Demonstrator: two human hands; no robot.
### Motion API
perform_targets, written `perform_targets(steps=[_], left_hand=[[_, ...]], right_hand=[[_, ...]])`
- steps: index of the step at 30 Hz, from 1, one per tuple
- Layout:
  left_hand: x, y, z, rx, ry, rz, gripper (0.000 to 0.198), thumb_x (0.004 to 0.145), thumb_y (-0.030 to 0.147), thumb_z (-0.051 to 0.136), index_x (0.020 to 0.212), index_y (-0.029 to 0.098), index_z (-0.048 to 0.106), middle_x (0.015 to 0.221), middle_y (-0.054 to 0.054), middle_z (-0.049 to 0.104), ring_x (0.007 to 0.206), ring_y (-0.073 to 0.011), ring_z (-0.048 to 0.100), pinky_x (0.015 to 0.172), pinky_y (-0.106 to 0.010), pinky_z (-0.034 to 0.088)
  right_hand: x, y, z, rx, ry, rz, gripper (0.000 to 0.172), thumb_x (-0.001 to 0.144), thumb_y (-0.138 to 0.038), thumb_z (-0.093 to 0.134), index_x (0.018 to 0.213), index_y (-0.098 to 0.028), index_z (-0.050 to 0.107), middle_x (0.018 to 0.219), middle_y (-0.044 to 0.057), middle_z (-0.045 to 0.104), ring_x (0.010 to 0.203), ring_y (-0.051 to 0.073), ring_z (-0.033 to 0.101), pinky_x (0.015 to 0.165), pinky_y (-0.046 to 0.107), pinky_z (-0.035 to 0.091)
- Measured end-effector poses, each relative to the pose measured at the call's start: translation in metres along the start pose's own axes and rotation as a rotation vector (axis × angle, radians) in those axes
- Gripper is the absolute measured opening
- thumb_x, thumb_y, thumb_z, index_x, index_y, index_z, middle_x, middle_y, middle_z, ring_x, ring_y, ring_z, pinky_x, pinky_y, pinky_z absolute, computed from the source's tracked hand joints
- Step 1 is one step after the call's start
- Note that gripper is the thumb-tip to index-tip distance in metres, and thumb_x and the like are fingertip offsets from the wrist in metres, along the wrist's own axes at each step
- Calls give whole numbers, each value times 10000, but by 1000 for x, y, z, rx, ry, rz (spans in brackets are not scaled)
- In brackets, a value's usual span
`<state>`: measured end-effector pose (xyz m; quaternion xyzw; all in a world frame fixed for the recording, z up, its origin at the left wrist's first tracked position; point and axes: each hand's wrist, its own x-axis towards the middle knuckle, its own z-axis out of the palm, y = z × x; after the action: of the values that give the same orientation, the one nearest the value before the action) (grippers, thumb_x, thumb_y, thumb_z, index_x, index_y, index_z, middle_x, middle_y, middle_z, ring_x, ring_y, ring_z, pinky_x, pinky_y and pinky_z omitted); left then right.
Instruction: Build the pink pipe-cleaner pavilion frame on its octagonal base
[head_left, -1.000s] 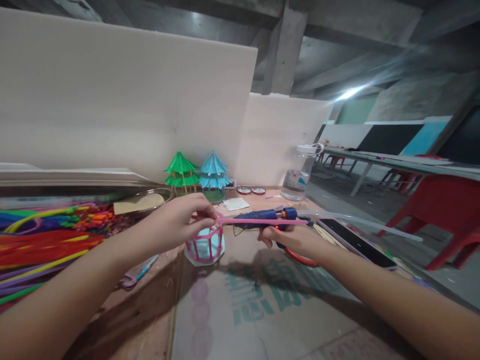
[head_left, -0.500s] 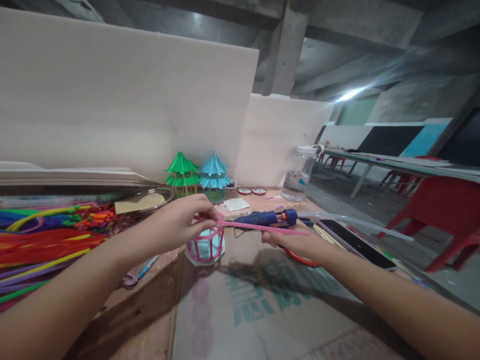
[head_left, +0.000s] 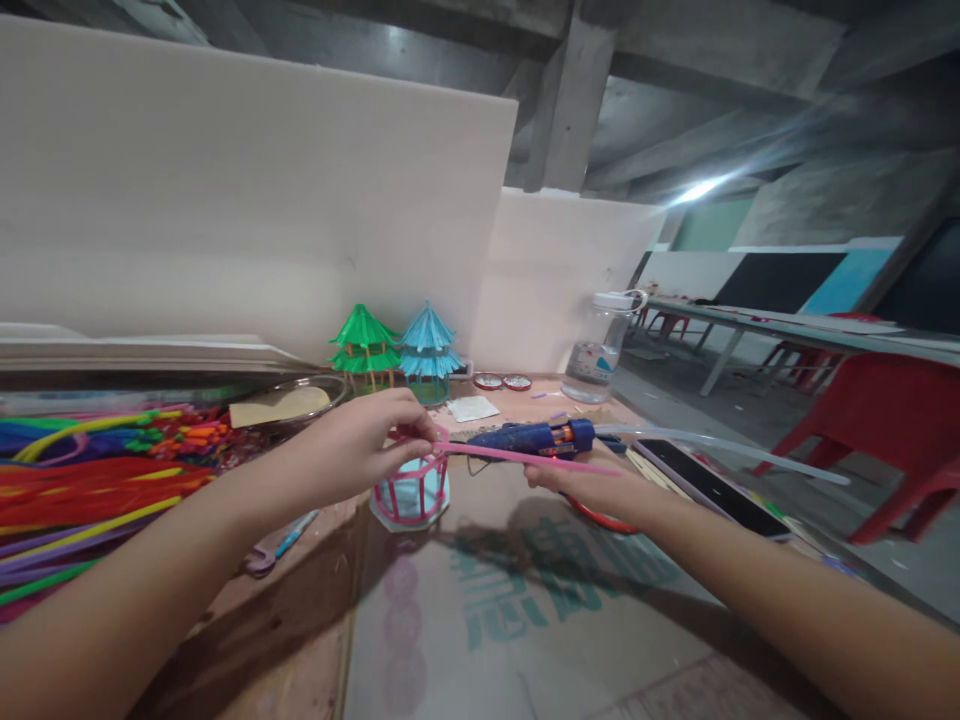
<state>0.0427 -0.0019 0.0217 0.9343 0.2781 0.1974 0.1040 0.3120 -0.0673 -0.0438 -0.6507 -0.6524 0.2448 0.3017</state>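
Observation:
My left hand [head_left: 386, 432] pinches one end of a pink strip [head_left: 525, 456] at the top edge of a small pink frame [head_left: 409, 500] with a pale blue inside. The frame stands at the left edge of the cardboard [head_left: 450, 640]. My right hand [head_left: 570, 475] is closed round the handle of a blue glue gun [head_left: 525, 438], whose nozzle points left at the frame's rim, close to my left fingertips. A clear glue stick [head_left: 720, 443] sticks out of the gun's back. The strip's free end passes over my right hand.
Bundles of coloured strips [head_left: 90, 490] lie at the left. Behind stand a green pagoda model [head_left: 365, 350] and a blue one [head_left: 429, 350]. A water bottle [head_left: 594, 350] is at the back, a phone [head_left: 709, 485] at the right, and a red chair [head_left: 885, 420] beyond.
The clear glue stick's tail has shifted slightly to the right. The pink strip's free end has dipped a little. Both hands are in nearly the same place.

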Motion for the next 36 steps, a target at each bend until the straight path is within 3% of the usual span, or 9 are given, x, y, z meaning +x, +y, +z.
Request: perform_targets(steps=[9,16,28,33,36], left_hand=[[0,-2,1,4,1,15,206,891,329,518,902,202,680,898,-42,637,860,-182,590,738,-280,443],[0,-1,0,3,0,13,215,882,332,513,899,198,681,887,-46,638,851,-185,587,743,-286,450],[1,0,0,9,-13,-6,187,883,295,519,885,192,675,895,-44,641,850,-177,584,738,-278,440],[0,1,0,13,-17,-3,192,885,297,514,885,188,673,895,-46,639,853,-179,582,740,-278,440],[1,1,0,22,-16,-9,180,882,281,517,881,185,670,898,-46,639,855,-178,583,747,-279,441]], right_hand=[[0,-1,-1,-50,11,15,329,715,-575,634,686,-260,723,768,27,728,781,263,631,697,347,461],[1,1,1,-38,15,10,334,710,-589,640,761,-272,732,846,19,739,844,275,639,756,362,472],[1,1,0,-37,-24,30,372,722,-623,608,739,-275,735,803,26,718,828,276,625,778,384,456],[1,2,1,-18,16,17,283,723,-557,640,770,-299,749,830,18,733,834,275,636,765,373,475],[0,-3,1,-53,16,48,328,712,-584,636,726,-273,740,818,34,731,833,284,640,761,386,475]])
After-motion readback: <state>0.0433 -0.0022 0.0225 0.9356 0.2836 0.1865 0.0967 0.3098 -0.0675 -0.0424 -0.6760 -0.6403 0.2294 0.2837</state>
